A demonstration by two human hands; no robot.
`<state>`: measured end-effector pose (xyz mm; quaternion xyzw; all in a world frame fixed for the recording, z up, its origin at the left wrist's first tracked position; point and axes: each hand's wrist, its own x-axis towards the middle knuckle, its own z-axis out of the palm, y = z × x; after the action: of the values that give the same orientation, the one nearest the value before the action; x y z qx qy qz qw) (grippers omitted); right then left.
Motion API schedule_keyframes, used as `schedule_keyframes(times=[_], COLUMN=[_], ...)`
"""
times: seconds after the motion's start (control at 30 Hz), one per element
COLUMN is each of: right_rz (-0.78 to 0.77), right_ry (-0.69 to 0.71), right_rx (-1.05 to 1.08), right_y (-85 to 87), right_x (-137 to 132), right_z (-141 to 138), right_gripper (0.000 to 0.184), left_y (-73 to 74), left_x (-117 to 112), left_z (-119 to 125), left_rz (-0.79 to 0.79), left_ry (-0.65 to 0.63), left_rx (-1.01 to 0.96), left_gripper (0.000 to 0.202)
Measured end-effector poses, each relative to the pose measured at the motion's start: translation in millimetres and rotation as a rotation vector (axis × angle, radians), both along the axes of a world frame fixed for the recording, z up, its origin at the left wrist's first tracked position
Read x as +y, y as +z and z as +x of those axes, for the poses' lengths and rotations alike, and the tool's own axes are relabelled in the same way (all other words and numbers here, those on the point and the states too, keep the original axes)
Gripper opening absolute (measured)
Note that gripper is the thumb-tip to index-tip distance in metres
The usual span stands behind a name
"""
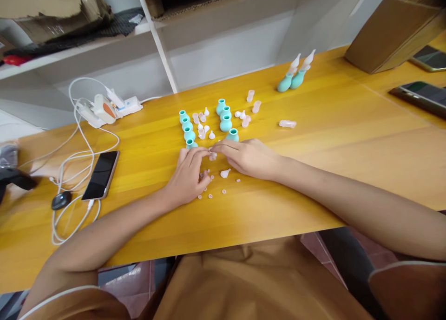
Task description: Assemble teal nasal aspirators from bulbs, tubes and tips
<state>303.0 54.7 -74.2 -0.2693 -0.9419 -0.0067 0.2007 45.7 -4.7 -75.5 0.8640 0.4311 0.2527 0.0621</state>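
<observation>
My left hand [188, 175] rests low over the table, fingers bent and thumb apart, its fingertips at a small translucent pinkish piece [213, 156]. From the other side my right hand [251, 158] closes its fingertips on the same piece, partly covering it. Just below lies a white teardrop-shaped nozzle [225, 173], with several tiny rings [210, 196] scattered around it. A teal bulb [232, 134] stands right behind my right fingers. Beyond my left hand runs a row of teal bulbs [186, 124], open necks up, the nearest partly hidden by that hand.
Further teal bulbs [226, 123], white tips [212, 134] and clear tubes [256, 107] lie at mid-table. Two assembled droppers [298, 78] stand at the back right, near a cardboard box [393, 29]. A phone [101, 175], cables and a power strip [130, 105] occupy the left.
</observation>
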Motion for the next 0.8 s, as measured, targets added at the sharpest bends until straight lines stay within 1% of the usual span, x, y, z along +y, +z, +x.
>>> schedule_keyframes(times=[0.07, 0.17, 0.23, 0.3, 0.4, 0.5, 0.6, 0.73, 0.8], right_rz=[0.01, 0.024, 0.048, 0.097, 0.137, 0.071, -0.005, -0.023, -0.053], right_ry=[0.044, 0.105, 0.126, 0.143, 0.181, 0.214, 0.213, 0.142, 0.106], right_rx=[0.008, -0.015, -0.053, -0.097, -0.111, -0.072, -0.045, -0.028, 0.022], right_y=[1.4, 0.8, -0.2, -0.2, 1.6, 3.0, 2.7, 2.5, 3.3], right_x=[0.0, 2.4, 4.4, 6.0, 7.1, 7.4, 7.1, 5.4, 4.0], right_z=[0.9, 0.8, 0.8, 1.3, 2.7, 3.7, 4.3, 6.7, 8.4], right_gripper=[0.049, 0.047, 0.041, 0.033, 0.029, 0.029, 0.029, 0.026, 0.024], left_y=[0.5, 0.6, 0.4, -0.1, -1.0, -2.0, -2.4, -0.9, 0.7], left_x=[0.2, 1.1, 1.8, 2.5, 3.3, 4.2, 5.2, 5.5, 4.9], left_z=[-0.1, -0.6, -0.8, -1.0, -1.1, -1.6, -1.7, -0.8, -0.2], left_rz=[-0.001, -0.061, -0.086, -0.075, -0.052, -0.05, -0.057, -0.068, -0.07], left_ry=[0.009, -0.014, -0.043, -0.064, -0.083, -0.087, -0.088, -0.083, -0.084], left_rx=[0.007, 0.014, 0.032, 0.053, 0.058, 0.047, 0.025, -0.02, -0.053], left_gripper=[0.043, 0.03, 0.022, 0.016, 0.014, 0.013, 0.01, 0.01, 0.012])
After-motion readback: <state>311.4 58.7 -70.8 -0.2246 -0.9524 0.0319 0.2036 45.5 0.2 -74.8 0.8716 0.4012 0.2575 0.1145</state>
